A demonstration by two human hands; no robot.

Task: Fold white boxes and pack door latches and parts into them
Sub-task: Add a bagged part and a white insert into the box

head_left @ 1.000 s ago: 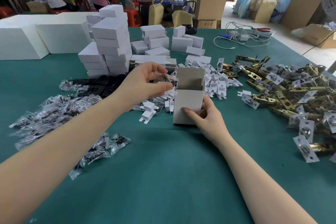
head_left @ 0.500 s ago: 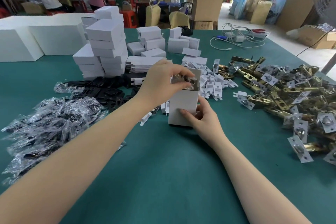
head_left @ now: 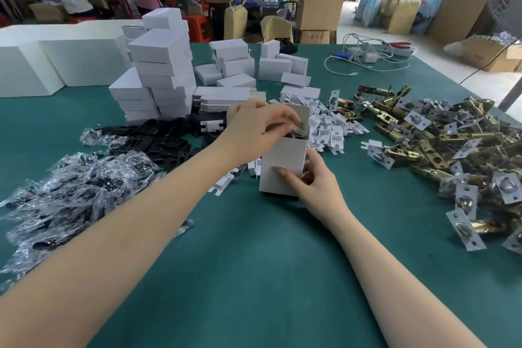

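On the green table, left hand pinches a bag; right hand grips the box.

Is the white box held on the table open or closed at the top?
Open. The white box stands upright with its top flap raised, and the left hand is pushing a clear bagged part into the opening while the right hand steadies it.

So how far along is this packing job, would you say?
Done: a stack of closed white boxes stands at the back left. In hand: the right hand steadies an open box upright while the left hand pushes a clear bag of parts into its top. Left: a big pile of brass latches, many bagged parts and flat unfolded boxes, so plenty remains.
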